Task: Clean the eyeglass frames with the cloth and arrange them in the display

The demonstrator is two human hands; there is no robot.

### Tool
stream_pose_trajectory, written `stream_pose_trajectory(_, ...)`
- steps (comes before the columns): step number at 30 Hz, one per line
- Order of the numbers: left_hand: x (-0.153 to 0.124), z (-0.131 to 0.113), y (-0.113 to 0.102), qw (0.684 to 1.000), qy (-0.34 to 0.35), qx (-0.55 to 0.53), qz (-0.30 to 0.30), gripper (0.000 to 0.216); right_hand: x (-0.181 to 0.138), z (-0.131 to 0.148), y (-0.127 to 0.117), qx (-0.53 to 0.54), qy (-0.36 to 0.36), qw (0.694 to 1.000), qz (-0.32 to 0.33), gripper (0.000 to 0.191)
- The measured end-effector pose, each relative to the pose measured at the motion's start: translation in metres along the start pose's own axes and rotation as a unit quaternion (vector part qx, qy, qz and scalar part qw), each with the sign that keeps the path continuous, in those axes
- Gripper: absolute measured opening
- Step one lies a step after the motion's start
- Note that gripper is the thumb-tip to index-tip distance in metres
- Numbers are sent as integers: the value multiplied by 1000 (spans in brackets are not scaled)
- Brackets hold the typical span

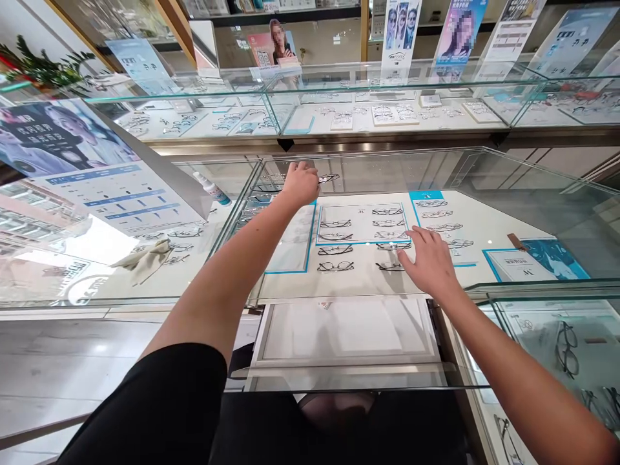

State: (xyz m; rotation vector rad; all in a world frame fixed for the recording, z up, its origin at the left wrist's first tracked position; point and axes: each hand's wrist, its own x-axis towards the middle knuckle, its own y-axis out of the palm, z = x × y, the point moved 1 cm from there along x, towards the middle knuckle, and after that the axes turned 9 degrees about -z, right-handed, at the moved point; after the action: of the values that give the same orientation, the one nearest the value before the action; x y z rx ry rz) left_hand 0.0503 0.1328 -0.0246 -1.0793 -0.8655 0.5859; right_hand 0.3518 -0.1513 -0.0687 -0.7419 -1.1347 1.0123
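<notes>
My left hand reaches to the far side of the glass display case, its fingers closed on a pair of eyeglasses. Part of that frame is hidden behind the hand. Over the right side of the case, my right hand is open, fingers spread and holding nothing. Just left of its fingertips lie dark-rimmed glasses. Between the hands, more eyeglasses lie in two columns, some on a white blue-edged display card.
A pulled-out white drawer or tray is below the case, in front of my body. On the left stand a large printed sign, a spray bottle and a beige cloth. Another glass case is at the right.
</notes>
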Motion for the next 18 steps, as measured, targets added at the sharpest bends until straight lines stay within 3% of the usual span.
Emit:
stream_pose_trajectory(4,-3,-1,13,1000,3,17,2,34,1,0,0,-4,7,1000,11,56)
stream_pose_trajectory(9,-24,-8,0,999,29,14,-21,40,1,-1,1,2,3,1000,11,57)
stream_pose_trajectory(13,-66,-24,-33,997,69,1,-45,45,1,-2,2,4,3,1000,7,57)
stream_pose_trajectory(16,-115,-48,-75,993,103,-28,-60,48,1,-2,1,3,2,1000,5,57)
stream_pose_trajectory(18,-155,-69,-109,983,122,-116,-66,47,0,-1,0,4,0,1000,2,58)
